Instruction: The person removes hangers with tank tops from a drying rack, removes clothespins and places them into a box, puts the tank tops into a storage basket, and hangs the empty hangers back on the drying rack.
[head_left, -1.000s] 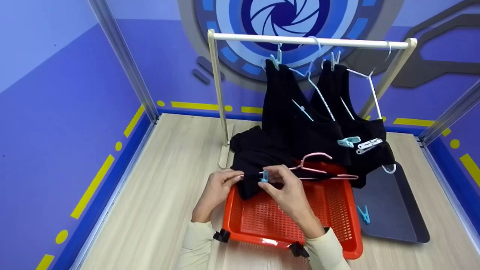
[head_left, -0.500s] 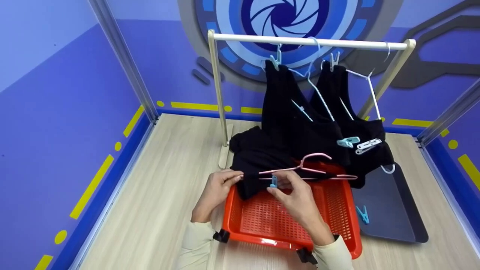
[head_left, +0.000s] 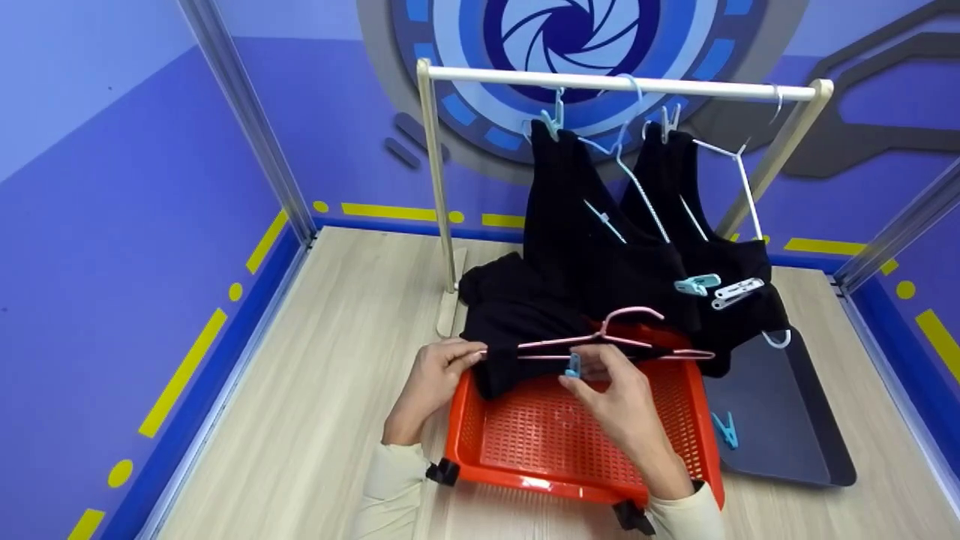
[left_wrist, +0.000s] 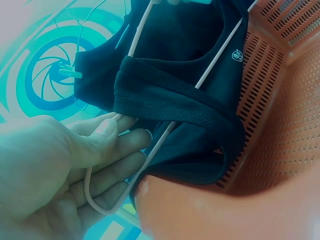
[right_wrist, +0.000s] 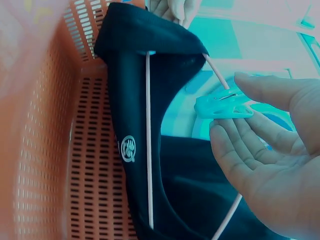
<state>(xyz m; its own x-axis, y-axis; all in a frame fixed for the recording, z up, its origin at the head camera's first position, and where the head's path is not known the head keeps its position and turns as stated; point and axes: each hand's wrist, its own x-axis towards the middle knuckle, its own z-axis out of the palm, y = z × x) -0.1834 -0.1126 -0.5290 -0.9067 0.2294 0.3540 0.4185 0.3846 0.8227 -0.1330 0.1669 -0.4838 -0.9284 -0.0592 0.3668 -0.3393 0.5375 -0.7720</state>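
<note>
My left hand [head_left: 433, 375] pinches the left end of a pink clothes hanger [left_wrist: 205, 77] between thumb and fingers; the hanger's end loop curves past the fingers in the left wrist view. A strap of a black tank top [head_left: 517, 300] goes round the hanger close to those fingertips. My right hand [head_left: 622, 397] pinches a light-blue clothespin [right_wrist: 220, 104] between thumb and fingertips. In the head view this clothespin appears right of the strap, over the hanger's lower bar. The right wrist view shows a small white logo on the black fabric.
A red basket [head_left: 585, 491] stands below both hands. Behind it is a rack [head_left: 525, 75] with two black tops on hangers, clipped with clothespins. A grey tray [head_left: 787, 450] on the right holds another blue clothespin [head_left: 725, 430].
My right hand has moved right along the hanger, away from the strap, carrying the clothespin. My left hand has kept its place and grip.
</note>
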